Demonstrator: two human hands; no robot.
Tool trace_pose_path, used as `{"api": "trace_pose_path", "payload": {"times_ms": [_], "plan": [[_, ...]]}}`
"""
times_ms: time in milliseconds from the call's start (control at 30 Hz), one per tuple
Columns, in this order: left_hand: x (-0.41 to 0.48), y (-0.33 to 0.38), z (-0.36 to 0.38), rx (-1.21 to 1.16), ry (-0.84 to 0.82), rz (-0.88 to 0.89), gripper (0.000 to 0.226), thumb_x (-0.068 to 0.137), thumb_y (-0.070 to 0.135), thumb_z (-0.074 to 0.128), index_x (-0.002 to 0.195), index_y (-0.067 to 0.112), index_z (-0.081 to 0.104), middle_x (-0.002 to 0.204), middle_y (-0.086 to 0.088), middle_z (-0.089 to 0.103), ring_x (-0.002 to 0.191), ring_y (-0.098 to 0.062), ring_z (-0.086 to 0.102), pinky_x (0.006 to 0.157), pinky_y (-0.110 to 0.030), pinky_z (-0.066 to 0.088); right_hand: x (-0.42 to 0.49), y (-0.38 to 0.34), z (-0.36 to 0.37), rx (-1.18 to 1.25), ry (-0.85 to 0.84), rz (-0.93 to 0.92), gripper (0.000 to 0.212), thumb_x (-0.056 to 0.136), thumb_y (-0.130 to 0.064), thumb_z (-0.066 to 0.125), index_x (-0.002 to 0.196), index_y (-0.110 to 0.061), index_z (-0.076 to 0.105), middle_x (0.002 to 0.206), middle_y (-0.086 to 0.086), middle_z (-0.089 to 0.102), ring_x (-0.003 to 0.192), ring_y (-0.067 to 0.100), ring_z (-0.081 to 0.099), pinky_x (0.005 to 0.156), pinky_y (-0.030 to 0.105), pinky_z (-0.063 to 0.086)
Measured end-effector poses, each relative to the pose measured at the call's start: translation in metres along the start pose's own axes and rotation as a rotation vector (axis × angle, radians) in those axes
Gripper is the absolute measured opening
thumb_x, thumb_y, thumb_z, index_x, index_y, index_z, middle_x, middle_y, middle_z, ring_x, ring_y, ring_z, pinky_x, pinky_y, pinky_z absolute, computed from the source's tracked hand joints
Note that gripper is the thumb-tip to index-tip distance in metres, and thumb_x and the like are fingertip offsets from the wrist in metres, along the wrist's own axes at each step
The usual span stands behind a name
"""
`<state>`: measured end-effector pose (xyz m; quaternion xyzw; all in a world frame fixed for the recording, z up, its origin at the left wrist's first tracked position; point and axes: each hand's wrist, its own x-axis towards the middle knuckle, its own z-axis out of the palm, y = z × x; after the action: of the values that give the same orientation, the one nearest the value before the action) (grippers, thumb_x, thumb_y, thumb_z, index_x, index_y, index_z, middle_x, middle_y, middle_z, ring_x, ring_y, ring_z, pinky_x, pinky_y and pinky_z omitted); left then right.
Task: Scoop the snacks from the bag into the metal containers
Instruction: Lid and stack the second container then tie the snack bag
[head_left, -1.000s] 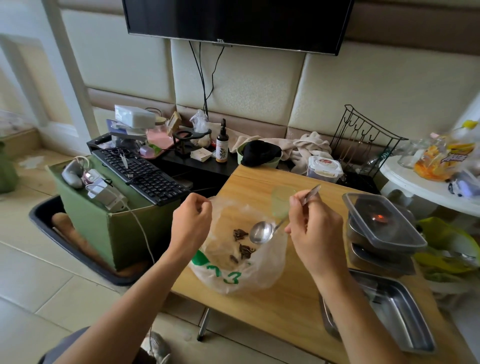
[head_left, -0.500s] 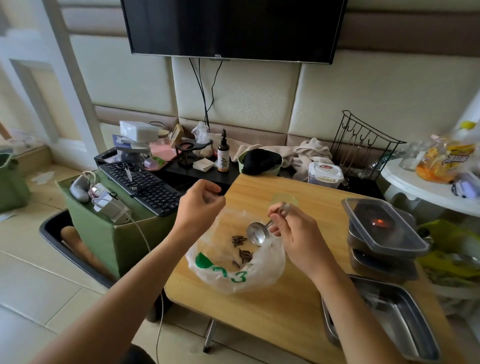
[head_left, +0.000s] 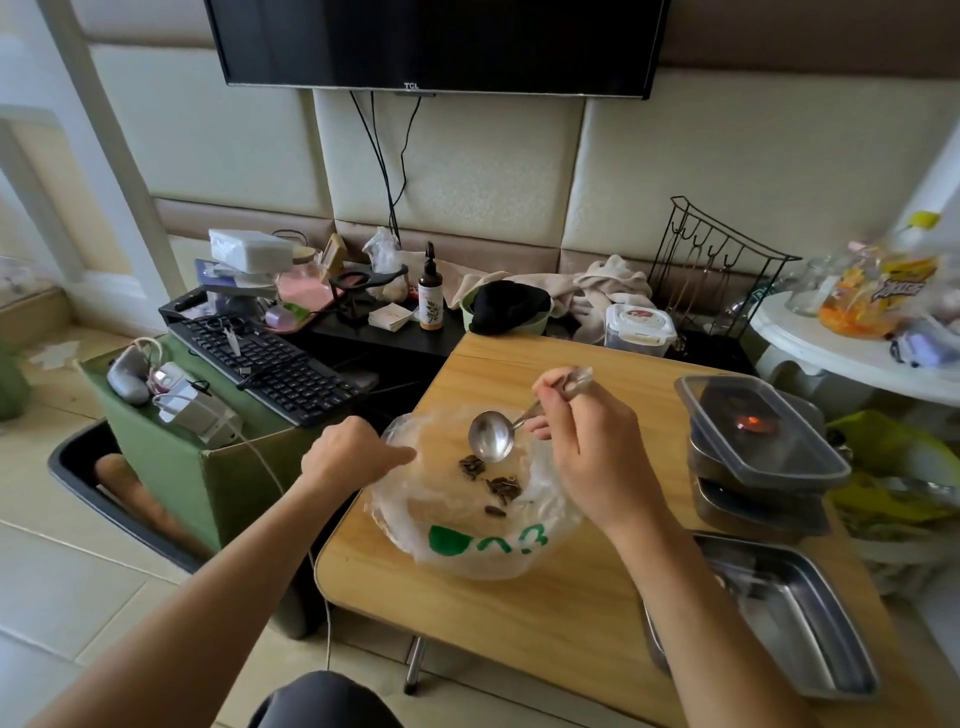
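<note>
- Your wooden table (head_left: 545, 613) holds the plastic bag (head_left: 483, 545) at left, the metal container (head_left: 779, 613) near right.
- Your left hand (head_left: 348, 457) pinches the bag's rim.
- Your right hand (head_left: 587, 457) grips the spoon (head_left: 491, 436) above the snacks (head_left: 501, 486) inside.

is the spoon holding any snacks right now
No, the spoon in the right hand shows only bare shiny metal, while the snacks lie loose in the bag.
</note>
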<state>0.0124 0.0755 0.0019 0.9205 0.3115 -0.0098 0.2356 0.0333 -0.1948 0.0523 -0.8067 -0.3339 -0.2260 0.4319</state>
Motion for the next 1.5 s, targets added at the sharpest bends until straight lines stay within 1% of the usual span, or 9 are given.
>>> {"api": "trace_pose_path", "payload": {"times_ms": [133,300,467,567,733,833,900,1133,1500], "plan": [[-0.011,-0.001,-0.003,-0.007,0.109,-0.047,0.03,0.087,0.037,0.069,0.082,0.008,0.063,0.08,-0.006,0.065,0.069,-0.023,0.06,0.061,-0.031,0.044,-0.002,-0.022,-0.014,-0.137,0.063,-0.074,0.022,0.11,-0.016,0.045,0.103,-0.007,0.063,0.086,0.0,0.062,0.07,0.013,0.066,0.057,0.023,0.053],[-0.026,-0.004,-0.017,0.324,-0.155,0.017,0.067,0.083,0.078,0.062,0.075,0.012,0.058,0.073,-0.001,0.061,0.065,-0.019,0.062,0.07,-0.03,0.057,-0.009,-0.019,-0.007,-0.307,-0.024,0.057,0.023,0.11,-0.018,0.043,0.106,-0.007,0.063,0.082,-0.002,0.055,0.062,0.003,0.048,0.05,0.012,0.037],[-0.02,0.02,-0.026,0.288,0.103,0.076,0.079,0.078,0.092,0.047,0.071,0.014,0.056,0.076,-0.001,0.063,0.07,-0.021,0.063,0.066,-0.028,0.053,-0.008,-0.013,-0.004,-0.28,-0.061,0.11,0.025,0.111,-0.019,0.04,0.109,-0.008,0.062,0.085,-0.004,0.053,0.065,-0.001,0.047,0.056,0.012,0.039],[-0.004,0.031,-0.008,0.238,0.02,0.107,0.08,0.073,0.094,0.051,0.066,0.014,0.05,0.07,0.001,0.059,0.062,-0.017,0.058,0.063,-0.027,0.049,-0.008,-0.011,-0.006,-0.255,-0.049,0.118,0.023,0.11,-0.018,0.042,0.108,-0.009,0.063,0.086,-0.004,0.054,0.066,-0.001,0.048,0.058,0.01,0.04],[0.012,0.024,0.027,0.13,-0.091,0.093,0.052,0.076,0.058,0.083,0.079,0.012,0.06,0.072,0.003,0.058,0.066,-0.016,0.056,0.065,-0.03,0.047,-0.003,-0.006,-0.004,-0.256,0.038,0.132,0.024,0.11,-0.015,0.041,0.1,-0.007,0.061,0.079,-0.007,0.048,0.061,-0.001,0.045,0.059,0.01,0.041],[0.011,0.022,0.028,0.129,-0.026,0.094,0.022,0.08,0.025,0.078,0.078,0.013,0.061,0.074,0.001,0.058,0.07,-0.02,0.057,0.067,-0.034,0.046,-0.003,-0.007,0.001,-0.264,0.089,0.173,0.023,0.11,-0.012,0.042,0.099,-0.005,0.061,0.079,-0.005,0.049,0.06,-0.001,0.046,0.06,0.009,0.044],[0.012,0.02,0.026,0.118,-0.007,0.087,0.023,0.082,0.018,0.071,0.071,0.014,0.051,0.071,0.0,0.05,0.065,-0.021,0.049,0.061,-0.032,0.038,-0.003,-0.007,0.006,-0.266,0.095,0.203,0.023,0.11,-0.013,0.042,0.102,-0.005,0.062,0.082,-0.003,0.053,0.063,0.0,0.048,0.06,0.01,0.045],[0.015,0.023,0.02,-0.042,-0.105,0.052,0.005,0.086,0.01,0.056,0.084,0.005,0.057,0.073,-0.005,0.05,0.061,-0.02,0.046,0.053,-0.029,0.035,-0.002,-0.006,0.018,-0.275,0.134,0.248,0.021,0.11,-0.014,0.042,0.102,-0.006,0.06,0.081,-0.002,0.052,0.064,0.005,0.048,0.054,0.015,0.037],[-0.003,0.073,-0.003,-0.372,-0.036,0.141,0.003,0.087,0.012,0.057,0.087,0.011,0.055,0.078,-0.006,0.051,0.07,-0.022,0.046,0.06,-0.031,0.037,-0.002,-0.002,0.035,-0.286,0.2,0.298,0.022,0.109,-0.013,0.044,0.104,-0.001,0.061,0.083,0.007,0.06,0.069,0.021,0.059,0.059,0.033,0.05]]}}
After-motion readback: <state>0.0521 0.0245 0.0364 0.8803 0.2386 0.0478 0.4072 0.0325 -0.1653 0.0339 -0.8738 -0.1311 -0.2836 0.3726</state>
